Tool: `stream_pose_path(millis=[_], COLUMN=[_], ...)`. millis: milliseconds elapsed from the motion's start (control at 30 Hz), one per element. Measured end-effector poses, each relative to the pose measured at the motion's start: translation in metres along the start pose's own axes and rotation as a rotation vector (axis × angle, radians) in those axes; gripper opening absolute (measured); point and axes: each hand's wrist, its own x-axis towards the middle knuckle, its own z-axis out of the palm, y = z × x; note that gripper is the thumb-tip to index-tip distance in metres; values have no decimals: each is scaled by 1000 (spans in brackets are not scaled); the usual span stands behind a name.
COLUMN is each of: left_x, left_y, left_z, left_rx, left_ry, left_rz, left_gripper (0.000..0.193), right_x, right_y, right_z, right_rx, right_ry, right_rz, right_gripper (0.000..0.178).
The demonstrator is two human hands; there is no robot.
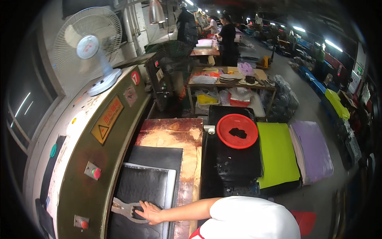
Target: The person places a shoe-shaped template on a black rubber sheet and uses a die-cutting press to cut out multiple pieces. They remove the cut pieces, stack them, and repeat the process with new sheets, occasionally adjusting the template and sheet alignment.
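Note:
My right hand reaches in from the lower right, with bare forearm and white short sleeve. Its spread fingers curl over the near end of a grey shaped metal frame, which looks like a cutting die. The die lies on a black sheet on the press bed. Part of the die's outline is hidden under the fingers. A pale, light-edged board shows along the sheet's right side. My left hand does not show.
Left stands a green press with red buttons and a fan on top. Right of the wooden bed are a red basin with black pieces, lime sheets and purple sheets. Two people stand beyond a cluttered table.

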Motion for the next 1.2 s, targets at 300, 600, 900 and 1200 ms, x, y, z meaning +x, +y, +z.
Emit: stream_pose_path(millis=[300, 600, 900, 1200], left_x=[0, -43, -66, -59], left_y=[-17, 145, 207, 197], left_z=[52, 146, 199, 189], left_rx=[193, 138, 127, 143], left_ry=[60, -154, -268, -247], left_rz=[180, 564, 737, 778], left_gripper=[41, 40, 39, 39], right_x=[-37, -51, -136, -132], right_y=[25, 99, 215, 206], right_z=[-12, -100, -174, -128], right_rx=[267, 1130, -13, -134], right_ry=[143, 213, 406, 564], right_rz=[-101, 184, 485, 382], right_gripper=[89, 64, 85, 71])
